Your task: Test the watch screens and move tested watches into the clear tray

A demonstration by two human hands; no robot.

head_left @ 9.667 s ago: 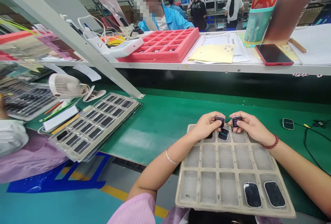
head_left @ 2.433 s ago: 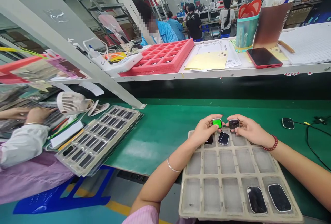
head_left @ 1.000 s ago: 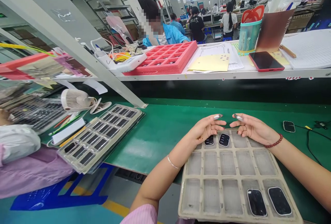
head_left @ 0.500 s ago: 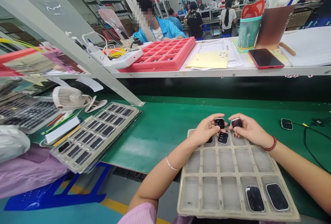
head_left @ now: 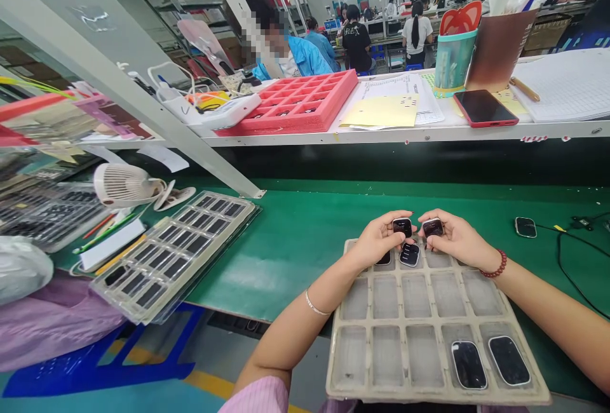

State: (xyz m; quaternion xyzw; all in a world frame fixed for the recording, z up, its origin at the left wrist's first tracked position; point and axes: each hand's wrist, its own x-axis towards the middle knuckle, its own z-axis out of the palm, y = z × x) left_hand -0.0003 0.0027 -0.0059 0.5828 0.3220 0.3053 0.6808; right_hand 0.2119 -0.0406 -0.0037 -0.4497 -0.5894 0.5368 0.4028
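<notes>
My left hand (head_left: 381, 238) is closed on a smartwatch body (head_left: 402, 227) with a dark, silver-rimmed screen. Close beside it, my right hand (head_left: 450, 235) pinches a second smartwatch body (head_left: 433, 227). Both are held over the far row of a pale plastic tray (head_left: 403, 321) with square-cornered pockets. In that row, below my hands, lie a lit watch body (head_left: 409, 254) and another one (head_left: 384, 258) partly hidden by my left hand. Two more dark watch bodies (head_left: 469, 365) rest in the near row at the right.
A watch body (head_left: 525, 227) lies by a black cable (head_left: 567, 267) on the green mat at right. Stacked trays of dark screens (head_left: 176, 251) and a small fan (head_left: 126, 184) are at left. The shelf holds a pink foam tray (head_left: 290, 105) and a phone (head_left: 486, 108). A person sits beyond.
My hands stay nearly in place, still holding the two watch bodies. The right-hand one has turned slightly, and its screen now looks darker. The view has shifted a little.
</notes>
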